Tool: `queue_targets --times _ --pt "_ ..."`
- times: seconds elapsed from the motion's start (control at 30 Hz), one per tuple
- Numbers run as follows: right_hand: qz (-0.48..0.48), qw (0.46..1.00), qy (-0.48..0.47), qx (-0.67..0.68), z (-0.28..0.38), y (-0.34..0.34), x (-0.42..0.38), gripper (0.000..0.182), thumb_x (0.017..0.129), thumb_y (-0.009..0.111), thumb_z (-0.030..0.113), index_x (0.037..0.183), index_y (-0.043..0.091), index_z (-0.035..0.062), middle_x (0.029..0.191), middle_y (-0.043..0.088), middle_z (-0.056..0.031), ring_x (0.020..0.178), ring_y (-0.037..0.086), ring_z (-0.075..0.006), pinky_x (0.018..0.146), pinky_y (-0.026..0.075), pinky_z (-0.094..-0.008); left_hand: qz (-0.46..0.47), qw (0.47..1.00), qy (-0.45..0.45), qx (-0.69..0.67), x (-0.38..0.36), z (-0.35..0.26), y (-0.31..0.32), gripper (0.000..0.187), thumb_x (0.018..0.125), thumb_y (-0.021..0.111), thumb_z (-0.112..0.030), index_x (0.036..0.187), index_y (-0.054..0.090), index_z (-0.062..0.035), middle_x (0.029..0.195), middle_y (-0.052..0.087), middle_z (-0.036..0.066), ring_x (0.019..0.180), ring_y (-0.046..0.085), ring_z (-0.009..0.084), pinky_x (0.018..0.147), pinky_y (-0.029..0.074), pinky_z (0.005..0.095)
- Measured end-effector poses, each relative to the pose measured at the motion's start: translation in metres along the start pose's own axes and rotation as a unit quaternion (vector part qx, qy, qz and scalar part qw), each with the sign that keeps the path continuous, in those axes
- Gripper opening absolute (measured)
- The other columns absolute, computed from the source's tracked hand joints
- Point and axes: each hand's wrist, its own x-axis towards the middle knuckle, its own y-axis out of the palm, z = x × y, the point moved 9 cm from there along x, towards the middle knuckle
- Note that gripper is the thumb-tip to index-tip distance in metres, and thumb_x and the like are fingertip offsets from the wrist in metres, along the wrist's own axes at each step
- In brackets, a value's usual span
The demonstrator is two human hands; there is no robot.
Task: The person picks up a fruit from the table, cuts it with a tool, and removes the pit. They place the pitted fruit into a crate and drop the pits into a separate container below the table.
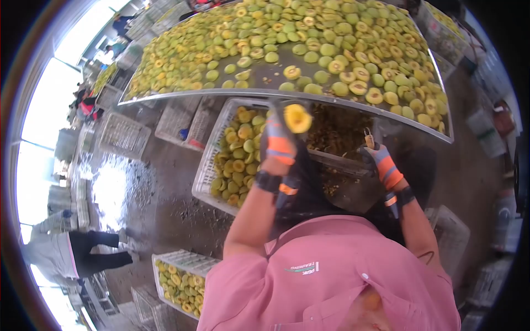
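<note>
My left hand, in a grey and orange glove and slightly blurred, is closed on a peach half. Its yellow cut face is turned up, with a darker hollow in the middle. Closed as well, my gloved right hand grips a pitting tool with a wooden handle and a small metal tip pointing up, apart from the peach half. Under my left hand stands a white crate filled with green-yellow peach halves. Between my hands is a bin of brown pits and scraps.
A metal-edged table heaped with cut peaches spans the far side. Another crate of peach halves stands on the wet floor at lower left, and a white crate farther off. A person is at the left; others work behind.
</note>
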Motion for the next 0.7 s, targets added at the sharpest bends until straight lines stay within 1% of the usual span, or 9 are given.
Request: queue_targets --times 0.13,0.2,0.27,0.3,0.37,0.43,0.53,0.6,0.7 --pt "0.009 0.983 0.06 0.171 0.011 0.015 -0.022 0.013 0.084 0.066 0.02 0.091 0.061 0.0101 0.056 0.044 0.0054 0.04 0.035 -0.0066 0.037 0.028 -0.0241 -0.038 0.998 0.032 0.05 -0.017 -0.05 -0.016 0.059 0.094 0.039 -0.057 0.102 0.058 -0.0023 0.091 0.064 0.009 0.082 0.064 0.0206 0.07 0.055 0.0303" --pt "0.036 0.99 0.051 0.129 0.016 0.026 -0.017 0.014 0.084 0.065 0.019 0.095 0.062 0.0095 0.057 0.045 0.005 0.043 0.038 -0.0068 0.038 0.031 -0.0249 -0.131 0.988 0.031 0.078 -0.027 -0.06 -0.021 0.058 0.097 0.036 -0.054 0.101 0.06 -0.0008 0.086 0.063 0.008 0.075 0.064 0.0184 0.066 0.055 0.0289" --pt "0.096 0.992 0.028 0.078 0.034 0.048 -0.024 0.02 0.083 0.066 0.018 0.099 0.063 0.0072 0.062 0.051 0.0029 0.051 0.046 -0.0069 0.046 0.038 -0.0239 -0.104 0.99 0.052 0.086 -0.03 -0.061 -0.01 0.052 0.098 0.039 -0.048 0.102 0.06 -0.001 0.087 0.063 0.008 0.075 0.063 0.0178 0.066 0.055 0.0286" --pt "0.057 0.996 -0.061 -0.039 0.056 0.064 -0.029 0.015 0.084 0.064 0.015 0.096 0.062 0.006 0.065 0.053 0.0041 0.051 0.047 -0.0052 0.045 0.037 -0.0225 -0.089 0.99 0.06 0.088 -0.03 -0.058 -0.005 0.049 0.098 0.041 -0.046 0.102 0.061 -0.001 0.088 0.063 0.008 0.075 0.062 0.0174 0.066 0.054 0.0284" --pt "0.081 0.96 -0.248 -0.097 0.118 0.1 -0.062 0.016 0.083 0.063 0.011 0.096 0.06 0.0015 0.074 0.056 0.0019 0.07 0.051 -0.0063 0.062 0.045 -0.0262 -0.034 0.867 0.279 0.411 -0.039 -0.078 0.017 0.04 0.098 0.045 -0.037 0.102 0.061 -0.0008 0.088 0.064 0.007 0.074 0.06 0.0152 0.066 0.052 0.027" --pt "0.095 0.905 -0.339 -0.239 0.129 0.116 -0.062 0.018 0.082 0.064 0.013 0.095 0.06 0.0011 0.074 0.061 -0.0083 0.069 0.056 -0.0186 0.067 0.047 -0.0314 0.001 0.807 0.339 0.484 -0.045 -0.073 0.038 0.031 0.098 0.048 -0.028 0.101 0.062 -0.0006 0.087 0.063 0.006 0.074 0.059 0.013 0.066 0.05 0.0256" --pt "0.053 0.852 -0.351 -0.385 0.131 0.132 -0.057 0.019 0.082 0.061 0.021 0.092 0.06 0.0049 0.078 0.064 -0.0199 0.075 0.062 -0.0376 0.069 0.049 -0.0394 0.027 0.919 0.201 0.338 -0.042 -0.05 0.051 0.02 0.095 0.051 -0.017 0.1 0.063 -0.0013 0.085 0.062 0.003 0.075 0.055 0.0096 0.066 0.046 0.0238" --pt "0.044 0.876 -0.338 -0.341 0.139 0.132 -0.063 0.019 0.082 0.061 0.021 0.094 0.06 0.0061 0.079 0.064 -0.0204 0.075 0.063 -0.037 0.069 0.05 -0.0402 0.024 0.943 0.153 0.296 -0.046 -0.038 0.054 0.017 0.094 0.052 -0.013 0.098 0.064 -0.0016 0.083 0.061 0.002 0.074 0.052 0.008 0.065 0.044 0.0236" --pt "0.03 0.894 -0.343 -0.286 0.123 0.124 -0.055 0.023 0.081 0.063 0.016 0.101 0.06 0.0051 0.083 0.065 -0.019 0.078 0.064 -0.035 0.069 0.05 -0.0388 0.0 0.922 0.218 0.32 -0.051 -0.032 0.062 0.015 0.092 0.053 -0.01 0.096 0.063 -0.0006 0.08 0.06 0.001 0.072 0.05 0.0073 0.064 0.043 0.0235"
